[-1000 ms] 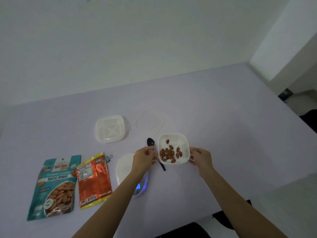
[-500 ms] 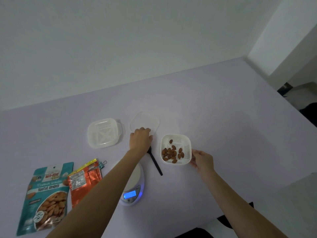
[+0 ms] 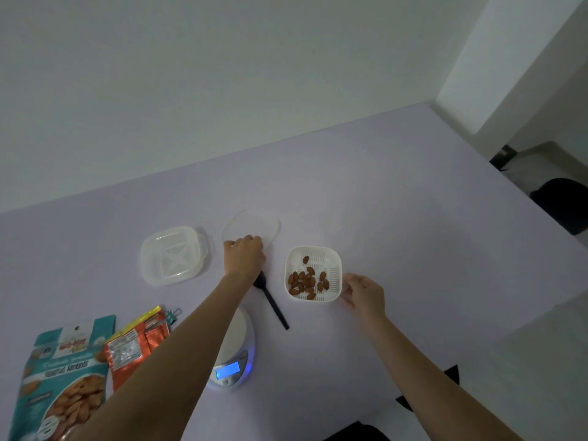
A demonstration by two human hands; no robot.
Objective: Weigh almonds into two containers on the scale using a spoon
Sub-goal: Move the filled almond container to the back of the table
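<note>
A white square container (image 3: 331, 265) with several almonds (image 3: 306, 281) in it stands on the table to the right of centre. My right hand (image 3: 364, 294) is just beside its right near corner, fingers loosely apart and holding nothing. My left hand (image 3: 245, 256) reaches forward, its fingers curled over the near edge of a clear lid (image 3: 257, 222) that lies flat on the table. A black spoon (image 3: 275, 308) lies on the table; my left hand hides its bowl. The white scale (image 3: 237, 358), display lit blue, has nothing on it and sits partly under my left forearm.
A second white container (image 3: 173, 254) with its lid on stands left of the clear lid. A teal almond bag (image 3: 60, 377), an orange packet (image 3: 136, 343) and a small binder clip (image 3: 173, 314) lie at the near left. The table's right edge drops off near a dark chair (image 3: 563, 208).
The almond container went from both hands, beside the scale, onto the table on the right. My left hand let go and moved forward to the clear lid. My right hand drew slightly off the container.
</note>
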